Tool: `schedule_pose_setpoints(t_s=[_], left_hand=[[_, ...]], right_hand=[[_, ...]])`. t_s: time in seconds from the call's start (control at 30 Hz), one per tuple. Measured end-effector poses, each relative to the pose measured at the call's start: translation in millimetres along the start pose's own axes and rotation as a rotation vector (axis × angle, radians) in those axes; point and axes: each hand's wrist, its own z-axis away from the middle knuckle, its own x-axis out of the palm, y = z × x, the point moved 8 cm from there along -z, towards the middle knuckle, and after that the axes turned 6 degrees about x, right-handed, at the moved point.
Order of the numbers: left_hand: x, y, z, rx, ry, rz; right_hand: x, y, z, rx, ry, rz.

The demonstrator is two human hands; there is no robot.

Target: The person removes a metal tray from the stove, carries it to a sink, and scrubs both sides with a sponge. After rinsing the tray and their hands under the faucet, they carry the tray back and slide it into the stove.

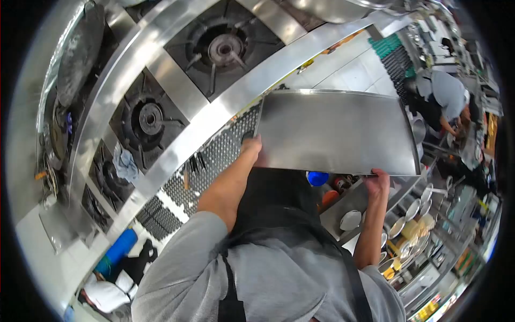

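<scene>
A large rectangular metal tray (335, 131) with a low rim is held out in front of me, and its bare inner face shows. My left hand (252, 146) is closed on its left edge, close to the near corner. On the near edge, toward the right corner, my right hand (377, 181) grips it with the fingers curled over the rim. Parts of both hands' fingers are hidden by the tray. The black apron (279, 198) I wear is just below it.
To the left runs a steel stove with several gas burners (225, 49) and a grey cloth (125, 163). Perforated black mats (214, 155) cover the floor. Shelves with bowls (397, 227) stand at right. One person (448, 94) bends at far right; another (107, 292) is at lower left.
</scene>
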Motion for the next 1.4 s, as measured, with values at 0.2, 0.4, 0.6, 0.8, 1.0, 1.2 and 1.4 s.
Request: schedule_pose_setpoints(t_s=[0.2,0.4,0.6,0.8,1.0,1.2,1.4], left_hand=[[-36.1,48.9,28.7,-0.006,0.284,-0.273],[-44.5,12.7,-5.3,0.007,0.517,-0.093],[-78.1,-32.1,-20.8,0.043,0.742,0.117],[-62.1,-59.0,-49.9,0.107,0.717,0.392],[-34.3,-31.5,-42.3,0.092,0.762,0.506],[-27.8,-11.6,-32.4,0.021,0.702,0.623],[-3.7,-63.6,-26.6,0.033,0.719,0.605]], right_hand=[[-33.9,66.0,-134.9,0.552,0.161,-0.041],[-52.9,127.5,-248.1,0.581,0.103,0.104],[2.5,173.7,-269.5,0.662,-0.009,0.097],[44.8,144.7,-263.4,0.659,-0.157,0.283],[116.4,98.1,-299.4,0.515,-0.188,0.303],[160.1,90.4,-296.7,0.519,-0.178,0.400],[104.6,80.2,-306.2,0.478,-0.138,0.504]])
